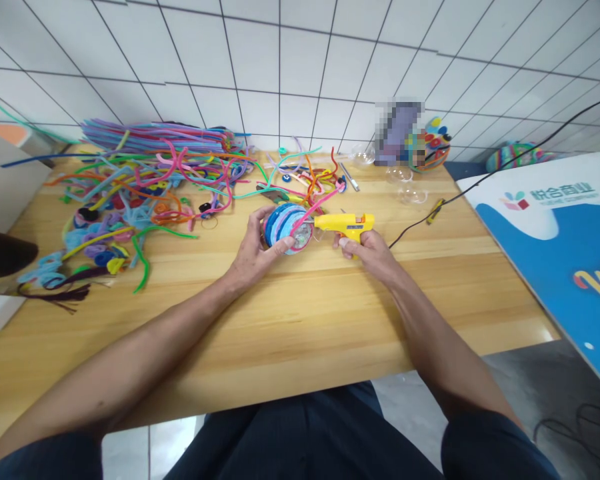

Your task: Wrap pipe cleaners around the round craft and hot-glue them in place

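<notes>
My left hand (pixel 261 245) is wrapped around a cup-like round thing (pixel 283 225) covered in blue and light-blue fuzzy strips, tipped on its side with one end facing right. A pink pipe cleaner (pixel 318 205) runs along that end and sticks out up and to the right. In my right hand (pixel 364 248) is a yellow glue gun (pixel 344 224), gripped by its handle and pointing left. Its nozzle touches or nearly touches the end of the round thing by the pink strip; I cannot tell which. My fingers hide part of the handle.
Loose pipe cleaners (pixel 125 193) are heaped at the left, before a thick bundle (pixel 155 137) along the tiled wall. A pen (pixel 350 177), clear domes (pixel 413 193) and a decorated round thing (pixel 429 147) stand at the back. A black cord (pixel 473 185) crosses the right side near a printed board (pixel 555 220).
</notes>
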{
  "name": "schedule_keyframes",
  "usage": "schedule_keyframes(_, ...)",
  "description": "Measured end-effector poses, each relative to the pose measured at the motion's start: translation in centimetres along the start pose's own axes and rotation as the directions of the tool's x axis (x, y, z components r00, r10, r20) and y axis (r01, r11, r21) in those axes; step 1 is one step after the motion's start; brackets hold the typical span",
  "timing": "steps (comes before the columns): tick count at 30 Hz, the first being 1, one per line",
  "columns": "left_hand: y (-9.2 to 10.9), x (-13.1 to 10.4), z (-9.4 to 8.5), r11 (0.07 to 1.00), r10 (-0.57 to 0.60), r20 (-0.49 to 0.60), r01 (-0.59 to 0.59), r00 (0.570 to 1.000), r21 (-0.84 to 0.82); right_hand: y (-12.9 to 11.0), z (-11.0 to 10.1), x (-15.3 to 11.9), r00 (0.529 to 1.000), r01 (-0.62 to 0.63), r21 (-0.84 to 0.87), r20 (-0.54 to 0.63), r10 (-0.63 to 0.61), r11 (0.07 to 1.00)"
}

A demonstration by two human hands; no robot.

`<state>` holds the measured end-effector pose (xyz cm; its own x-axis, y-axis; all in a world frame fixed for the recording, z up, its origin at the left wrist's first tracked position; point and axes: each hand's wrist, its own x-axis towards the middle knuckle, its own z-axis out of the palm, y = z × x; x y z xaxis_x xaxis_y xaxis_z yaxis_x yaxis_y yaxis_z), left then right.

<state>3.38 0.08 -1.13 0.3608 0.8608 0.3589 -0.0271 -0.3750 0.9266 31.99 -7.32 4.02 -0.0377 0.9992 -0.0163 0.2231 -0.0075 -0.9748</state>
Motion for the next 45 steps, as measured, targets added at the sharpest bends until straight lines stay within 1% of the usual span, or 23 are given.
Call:
schedule_keyframes(4, 0.0, 0.0, 0.1, 1.000, -0.006, -0.013, 0.006, 1.000, 0.000, -0.1, 0.2, -0.2, 1.000, 0.011, -0.040, 0.018, -0.010, 0.999)
schedule_keyframes(8, -0.2, 0.0, 0.1, 1.000, -0.004, -0.010, 0.004, 1.000, 0.003, -0.1, 0.6, -0.5, 0.999, -0.021, -0.081, 0.044, 0.024, 0.996)
schedule_keyframes(14, -0.6, -0.2, 0.0, 1.000, 0.012, -0.011, -0.012, 1.000, 0.019, -0.4, 0.4, -0.5, 1.000, 0.012, -0.054, 0.002, -0.011, 0.998)
schedule_keyframes(20, -0.5, -0.1, 0.1, 1.000, 0.028, -0.017, -0.028, 0.999, 0.007, -0.3, 0.5, -0.5, 0.999, -0.015, -0.083, 0.035, 0.018, 0.996)
schedule_keyframes(24, -0.5, 0.0, 0.1, 0.999, 0.044, -0.007, -0.044, 0.999, 0.022, -0.1, 0.2, -0.5, 1.000, 0.005, -0.068, -0.005, -0.006, 0.998)
schedule_keyframes(29, -0.5, -0.1, 0.1, 0.999, 0.018, -0.025, -0.018, 1.000, 0.035, -0.2, 0.3, -0.5, 0.999, -0.034, -0.079, 0.032, 0.037, 0.996)
schedule_keyframes(35, -0.2, -0.1, 0.1, 1.000, 0.005, -0.003, -0.005, 1.000, 0.026, -0.1, 0.0, -0.2, 1.000, -0.001, -0.022, -0.003, 0.000, 1.000)
schedule_keyframes(41, 0.0, -0.1, 0.2, 1.000, -0.008, -0.023, 0.008, 1.000, 0.020, -0.4, -0.8, -0.2, 1.000, -0.007, -0.051, -0.025, 0.006, 0.999)
schedule_keyframes(45, 0.2, -0.1, 0.2, 1.000, -0.015, -0.021, 0.015, 1.000, -0.006, -0.5, -0.6, -0.3, 1.000, -0.002, -0.049, -0.021, 0.001, 0.999)
